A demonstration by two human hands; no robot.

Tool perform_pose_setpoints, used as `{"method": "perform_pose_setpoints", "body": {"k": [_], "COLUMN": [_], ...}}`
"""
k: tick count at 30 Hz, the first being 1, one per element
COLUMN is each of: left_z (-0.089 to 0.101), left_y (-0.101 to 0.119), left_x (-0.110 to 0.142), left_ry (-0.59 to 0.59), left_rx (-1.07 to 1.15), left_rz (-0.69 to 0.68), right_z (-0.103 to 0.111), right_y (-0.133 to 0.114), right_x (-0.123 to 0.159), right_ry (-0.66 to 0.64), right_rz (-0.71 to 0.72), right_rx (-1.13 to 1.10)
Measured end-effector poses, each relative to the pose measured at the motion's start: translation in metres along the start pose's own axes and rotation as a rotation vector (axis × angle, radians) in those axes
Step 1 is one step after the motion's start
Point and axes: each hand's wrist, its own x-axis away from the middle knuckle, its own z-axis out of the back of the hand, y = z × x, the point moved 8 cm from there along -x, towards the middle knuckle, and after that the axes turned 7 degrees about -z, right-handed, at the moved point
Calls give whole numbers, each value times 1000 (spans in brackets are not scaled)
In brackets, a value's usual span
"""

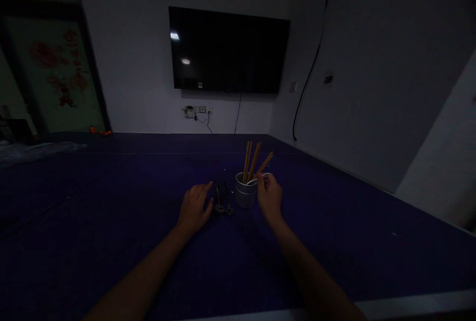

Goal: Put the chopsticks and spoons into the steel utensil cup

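Note:
A grey metal utensil holder [246, 197] with small holes in its side stands on the dark blue surface. Several wooden chopsticks [253, 161] lean upright in it, fanning to the right. At the holder's right rim, my right hand [269, 196] pinches a pale, slender spoon [253, 181], which slants across the opening; part of it is hidden by the fingers. Two metal spoons [219, 208] lie side by side left of the holder, bowls towards me. My left hand [195, 205] rests palm down just left of these spoons, fingers apart and holding nothing.
The wide blue surface [111, 222] reaches back to the wall, where a large black television [228, 51] hangs above sockets and wires. A black cable [307, 83] runs down the right wall. Clear plastic sheeting [37, 150] and small orange items [106, 133] lie far left.

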Motion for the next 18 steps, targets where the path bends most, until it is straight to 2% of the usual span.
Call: {"method": "perform_pose_setpoints", "body": {"k": [6,18], "left_z": [0,-4], "left_y": [1,-2], "left_x": [0,0], "left_ry": [-19,-44], "left_rx": [5,11], "left_rz": [-3,6], "right_z": [-4,-8], "right_y": [-3,2], "right_x": [2,0], "right_ry": [-22,-4], "right_rz": [19,61], "right_rx": [104,162]}}
